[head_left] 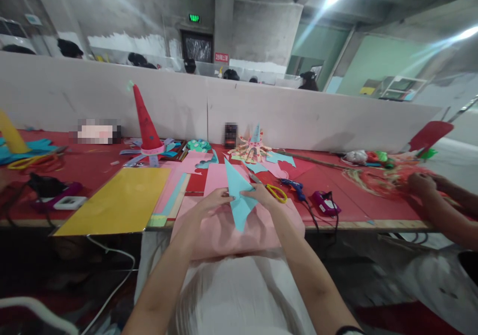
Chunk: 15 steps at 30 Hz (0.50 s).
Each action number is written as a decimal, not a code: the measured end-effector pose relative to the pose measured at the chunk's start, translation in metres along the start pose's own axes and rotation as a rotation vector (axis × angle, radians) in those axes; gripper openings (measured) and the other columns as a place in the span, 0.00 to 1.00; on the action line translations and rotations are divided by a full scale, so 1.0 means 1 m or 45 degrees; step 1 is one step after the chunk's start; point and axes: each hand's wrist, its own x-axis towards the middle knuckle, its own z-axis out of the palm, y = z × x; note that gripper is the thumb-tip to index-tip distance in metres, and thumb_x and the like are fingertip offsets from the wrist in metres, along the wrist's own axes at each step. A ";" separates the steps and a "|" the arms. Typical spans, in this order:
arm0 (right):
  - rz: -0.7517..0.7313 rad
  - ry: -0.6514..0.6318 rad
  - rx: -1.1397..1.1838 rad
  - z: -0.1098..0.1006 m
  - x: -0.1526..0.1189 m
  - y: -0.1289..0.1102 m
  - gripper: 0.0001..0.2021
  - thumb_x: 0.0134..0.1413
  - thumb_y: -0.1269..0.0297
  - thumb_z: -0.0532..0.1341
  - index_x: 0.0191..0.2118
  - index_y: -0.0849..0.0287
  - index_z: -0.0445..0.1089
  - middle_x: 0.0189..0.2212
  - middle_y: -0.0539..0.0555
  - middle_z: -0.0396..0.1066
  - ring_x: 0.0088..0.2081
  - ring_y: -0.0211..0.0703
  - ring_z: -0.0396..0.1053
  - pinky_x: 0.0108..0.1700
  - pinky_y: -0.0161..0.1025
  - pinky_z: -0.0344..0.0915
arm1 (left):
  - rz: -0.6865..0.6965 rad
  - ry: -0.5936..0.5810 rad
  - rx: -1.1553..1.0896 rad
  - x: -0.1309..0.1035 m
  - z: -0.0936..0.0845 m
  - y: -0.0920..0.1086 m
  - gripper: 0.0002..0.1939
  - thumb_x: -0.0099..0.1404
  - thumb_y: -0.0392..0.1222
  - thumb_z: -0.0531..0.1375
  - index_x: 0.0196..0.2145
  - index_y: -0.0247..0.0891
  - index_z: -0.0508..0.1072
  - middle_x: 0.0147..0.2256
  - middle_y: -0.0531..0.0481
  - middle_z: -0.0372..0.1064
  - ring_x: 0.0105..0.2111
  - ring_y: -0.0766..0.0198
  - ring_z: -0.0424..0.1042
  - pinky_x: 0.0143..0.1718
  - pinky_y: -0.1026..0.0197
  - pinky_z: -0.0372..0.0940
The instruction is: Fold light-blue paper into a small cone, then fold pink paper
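A light blue sheet of paper, pointed at top and bottom, is held up between my two hands over the table's front edge. My left hand grips its left edge, and my right hand pinches its right side. Beneath it lies a large pink sheet that hangs over the edge. Scissors with yellow handles rest just beyond my right hand. To their right is a blue glue gun. Behind stands a small blue cone with a fringed base.
A yellow sheet overhangs the table edge at left, with a red cone hat behind it. Purple power sockets with cords sit at right. Another person's hands handle red strands at far right. A white partition runs behind.
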 end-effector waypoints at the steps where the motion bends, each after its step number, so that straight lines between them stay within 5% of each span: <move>1: -0.009 -0.014 0.002 -0.002 -0.004 0.000 0.17 0.41 0.59 0.61 0.40 0.58 0.68 0.33 0.55 0.71 0.39 0.48 0.66 0.35 0.42 0.64 | 0.039 0.036 0.013 -0.010 0.002 0.002 0.17 0.51 0.43 0.60 0.40 0.40 0.70 0.39 0.46 0.70 0.45 0.57 0.65 0.45 0.58 0.60; 7: -0.044 -0.152 -0.058 0.005 0.000 -0.002 0.17 0.43 0.58 0.60 0.39 0.62 0.69 0.33 0.55 0.71 0.37 0.45 0.67 0.36 0.40 0.64 | 0.122 0.138 0.144 -0.049 0.017 0.026 0.17 0.52 0.45 0.58 0.41 0.38 0.70 0.42 0.47 0.69 0.48 0.57 0.62 0.48 0.60 0.58; 12: -0.046 -0.270 -0.149 0.026 0.043 -0.014 0.16 0.43 0.54 0.59 0.35 0.62 0.70 0.30 0.54 0.71 0.31 0.42 0.68 0.31 0.37 0.64 | 0.148 0.175 0.119 -0.045 0.027 0.030 0.19 0.51 0.46 0.59 0.41 0.38 0.70 0.41 0.47 0.69 0.47 0.56 0.63 0.46 0.58 0.59; 15: -0.094 -0.271 -0.297 0.013 0.064 -0.016 0.16 0.46 0.54 0.57 0.36 0.60 0.69 0.33 0.54 0.71 0.33 0.41 0.69 0.33 0.36 0.64 | 0.157 0.229 0.121 -0.036 0.022 0.022 0.19 0.48 0.46 0.60 0.39 0.38 0.70 0.38 0.47 0.70 0.45 0.56 0.64 0.45 0.58 0.59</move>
